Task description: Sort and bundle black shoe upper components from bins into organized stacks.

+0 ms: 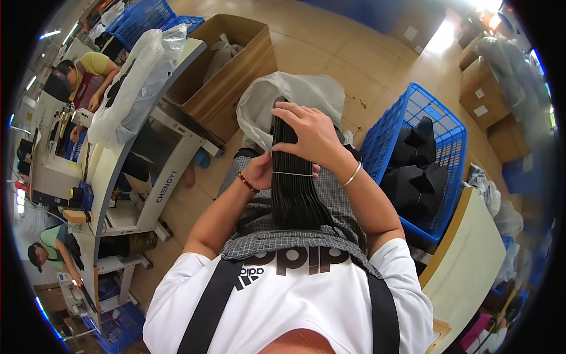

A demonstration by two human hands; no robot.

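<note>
A thick bundle of flat black pieces [298,200], stacked like leaves, lies in front of me over my checked apron [233,227]. One thin pale band [293,173] runs across its middle. My left hand [259,171] is closed round the bundle from beneath, with fingertips showing at its right side. Over the far part of the bundle, my right hand [309,134] grips it between thumb and fingers. Just beyond both hands stands a white plastic sack [318,89] with its mouth open; its contents are mostly hidden.
To the right, a blue crate [454,135] holds black folded shapes [413,189], beside a pale tabletop [466,248]. A large cardboard box [247,71] stands at far left. Along the left runs a sewing table [127,177], where two people work. Cartons [480,88] are stacked at far right.
</note>
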